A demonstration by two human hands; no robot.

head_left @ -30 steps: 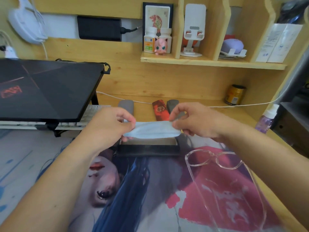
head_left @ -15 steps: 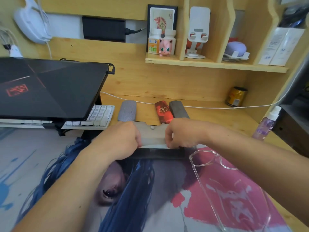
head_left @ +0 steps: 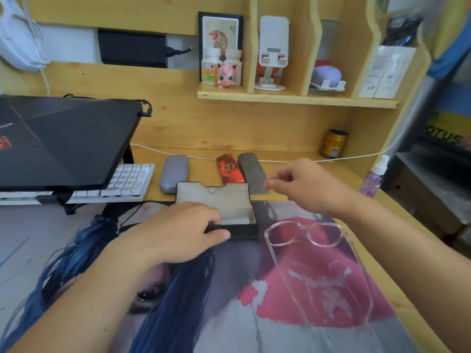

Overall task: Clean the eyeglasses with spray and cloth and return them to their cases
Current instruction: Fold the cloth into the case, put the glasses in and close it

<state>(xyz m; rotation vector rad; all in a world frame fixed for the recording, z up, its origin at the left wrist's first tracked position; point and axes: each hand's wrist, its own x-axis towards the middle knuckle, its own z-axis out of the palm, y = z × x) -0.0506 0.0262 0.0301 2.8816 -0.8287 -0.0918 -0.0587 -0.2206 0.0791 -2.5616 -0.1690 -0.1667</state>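
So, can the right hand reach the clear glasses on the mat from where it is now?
Probably yes. The right hand hovers above the desk just behind the clear glasses, which lie unfolded on the mat with nothing on top. The left hand rests on the open case, off to one side.

wooden desk (head_left: 288, 197) carries a printed mat (head_left: 254, 314), three closed cases, keyboard (head_left: 127, 180), can (head_left: 334, 143).

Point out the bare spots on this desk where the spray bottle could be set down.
Free: the wood between the can and the spray bottle, and the mat left of the left hand. Crowded: the closed cases behind the open case, and around the glasses.
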